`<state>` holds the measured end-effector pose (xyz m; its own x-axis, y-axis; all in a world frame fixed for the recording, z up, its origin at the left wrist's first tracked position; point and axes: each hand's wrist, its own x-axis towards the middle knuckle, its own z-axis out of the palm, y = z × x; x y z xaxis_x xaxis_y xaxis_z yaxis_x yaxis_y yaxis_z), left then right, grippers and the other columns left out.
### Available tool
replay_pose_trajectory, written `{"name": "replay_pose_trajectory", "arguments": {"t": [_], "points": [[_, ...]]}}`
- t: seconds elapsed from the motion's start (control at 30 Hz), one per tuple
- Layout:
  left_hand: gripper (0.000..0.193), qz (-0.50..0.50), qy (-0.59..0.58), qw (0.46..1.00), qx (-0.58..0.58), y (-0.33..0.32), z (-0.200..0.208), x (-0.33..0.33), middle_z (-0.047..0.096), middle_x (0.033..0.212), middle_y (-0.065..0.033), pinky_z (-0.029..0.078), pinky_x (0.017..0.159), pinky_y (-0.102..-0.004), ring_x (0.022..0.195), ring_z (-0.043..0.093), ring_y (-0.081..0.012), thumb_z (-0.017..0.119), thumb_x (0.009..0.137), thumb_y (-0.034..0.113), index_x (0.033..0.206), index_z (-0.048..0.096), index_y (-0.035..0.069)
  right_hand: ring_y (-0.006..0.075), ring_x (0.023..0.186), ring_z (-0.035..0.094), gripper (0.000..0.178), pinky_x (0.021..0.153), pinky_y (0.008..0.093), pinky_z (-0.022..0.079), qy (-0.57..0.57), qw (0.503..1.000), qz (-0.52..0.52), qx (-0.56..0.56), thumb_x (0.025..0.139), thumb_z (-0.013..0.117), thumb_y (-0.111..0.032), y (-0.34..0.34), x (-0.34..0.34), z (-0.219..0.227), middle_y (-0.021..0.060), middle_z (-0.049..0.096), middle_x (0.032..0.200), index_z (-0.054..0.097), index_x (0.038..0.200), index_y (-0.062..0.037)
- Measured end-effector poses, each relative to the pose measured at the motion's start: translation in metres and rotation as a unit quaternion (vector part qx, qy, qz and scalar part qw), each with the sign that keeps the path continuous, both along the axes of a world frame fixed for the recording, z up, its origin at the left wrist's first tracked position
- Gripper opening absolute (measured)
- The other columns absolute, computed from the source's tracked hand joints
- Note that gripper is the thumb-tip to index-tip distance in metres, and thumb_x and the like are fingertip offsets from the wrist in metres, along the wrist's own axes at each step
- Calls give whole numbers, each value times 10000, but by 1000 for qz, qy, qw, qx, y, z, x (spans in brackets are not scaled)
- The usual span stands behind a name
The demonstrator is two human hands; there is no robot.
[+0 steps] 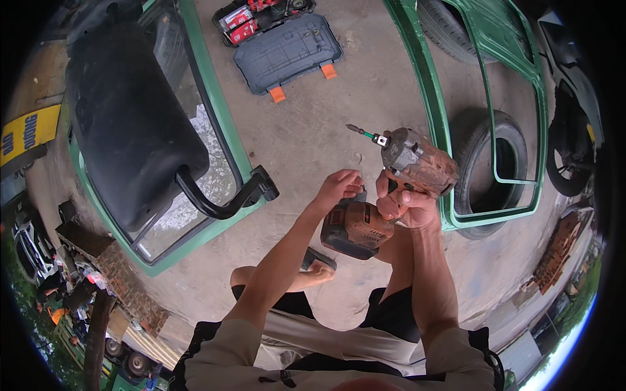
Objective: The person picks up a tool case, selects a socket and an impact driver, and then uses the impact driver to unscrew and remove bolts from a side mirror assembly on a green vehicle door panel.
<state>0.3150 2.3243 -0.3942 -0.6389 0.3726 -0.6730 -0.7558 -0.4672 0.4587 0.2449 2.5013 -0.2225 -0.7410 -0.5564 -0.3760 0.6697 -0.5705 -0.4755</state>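
Observation:
My right hand (417,208) is wrapped round the handle of a worn orange-brown cordless impact driver (420,163). A dark bit with a green collar (362,132) sticks out of its nose and points to the upper left. The driver's dark battery (345,238) hangs at the lower left. Just above that battery, my left hand (339,189) has its fingers curled and pinched together, beside a small dark part; what they hold, if anything, I cannot make out. To the left, a large black side mirror (130,124) on a bent black arm (215,205) overlaps a green glazed door (218,104).
An open tool case (287,52) with orange latches lies on the concrete floor (306,124) ahead. At the right stands a green door frame (437,124) without glass, with a tyre (466,163) behind it. A motorbike (567,143) is farther right. My sandalled foot (319,272) is below.

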Motion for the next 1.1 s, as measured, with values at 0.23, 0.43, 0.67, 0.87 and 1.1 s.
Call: {"name": "replay_pose_trajectory", "arguments": {"t": [0.23,0.43,0.67,0.87,1.1], "points": [[347,-19,9,998,-63,-124,-8,135,690,1079,-45,505,922,-311,994,661,-145,554,1043,340,1246,627,68,156,612,584,787,612,277,522,246,963,104,-31,876,786,-301,-65,4,22,225,636,1067,368,1434,63],[327,135,149,980,3,-199,-72,154,688,1139,-94,526,931,-328,1021,690,-204,560,1037,246,1278,609,31,142,661,598,849,573,248,485,312,939,117,82,889,729,-514,-114,74,3,236,607,1156,410,1408,77],[385,390,103,908,117,-172,-60,160,651,1275,-148,541,1026,-356,1138,665,-254,574,930,-42,1314,552,-47,185,717,623,758,625,283,535,330,875,339,100,935,694,-454,-155,143,-25,229,574,1240,394,1462,0],[319,419,121,871,228,-182,-59,164,654,1259,-126,487,1085,-381,1179,642,-284,595,929,12,1244,576,-30,156,695,617,453,638,300,525,229,884,284,292,995,622,-287,-186,153,-52,168,655,1172,543,1316,23],[290,383,58,896,217,-198,-68,173,620,1264,-105,455,1089,-407,1254,590,-317,596,977,128,1242,560,16,124,698,596,461,637,271,509,220,823,344,394,1005,605,-361,-193,144,-51,130,634,1162,557,1290,-3]]}}
